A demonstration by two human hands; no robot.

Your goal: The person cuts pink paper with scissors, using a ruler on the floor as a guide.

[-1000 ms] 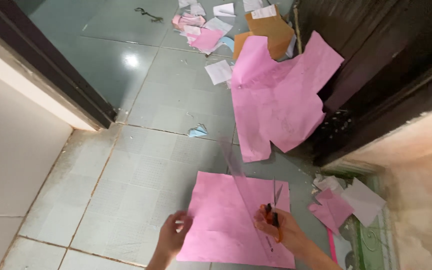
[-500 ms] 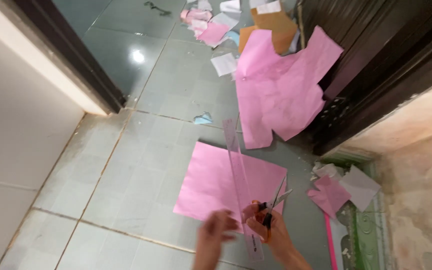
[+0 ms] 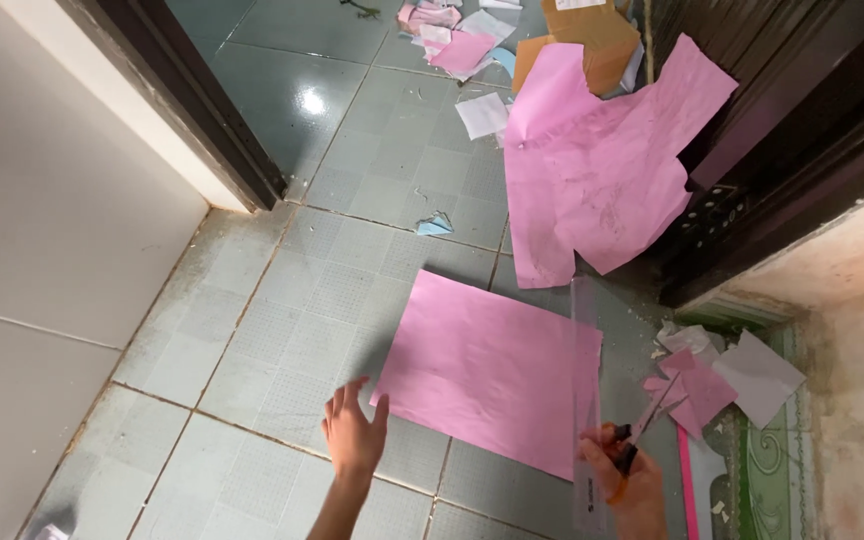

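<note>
A flat pink paper sheet [image 3: 492, 375] lies on the grey tiled floor [image 3: 282, 310], its long side slanting from upper left to lower right. The left hand [image 3: 354, 435] hovers with fingers spread and palm down over the tiles, its fingertips just at the sheet's lower left corner; whether it touches the paper cannot be told. The right hand [image 3: 632, 480] is closed around a pair of orange-handled scissors [image 3: 640, 440], blades pointing up and to the right, and seems also to grip the lower end of a clear plastic ruler [image 3: 586, 400] that runs along the sheet's right edge.

Beyond the sheet, a larger crumpled pink paper [image 3: 602, 170] with ragged cut-out edges leans against a dark wooden door [image 3: 752, 150]. A brown cardboard box [image 3: 587, 35] sits behind it at the top of the view, with a pale rectangular label on its upper face. Small white and pink scraps [image 3: 452, 40] lie scattered near the box, and a little blue scrap [image 3: 435, 225] sits on the tiles between the two pink papers. More pink and grey offcuts [image 3: 722, 375] are piled to the right, near the hand with the scissors
</note>
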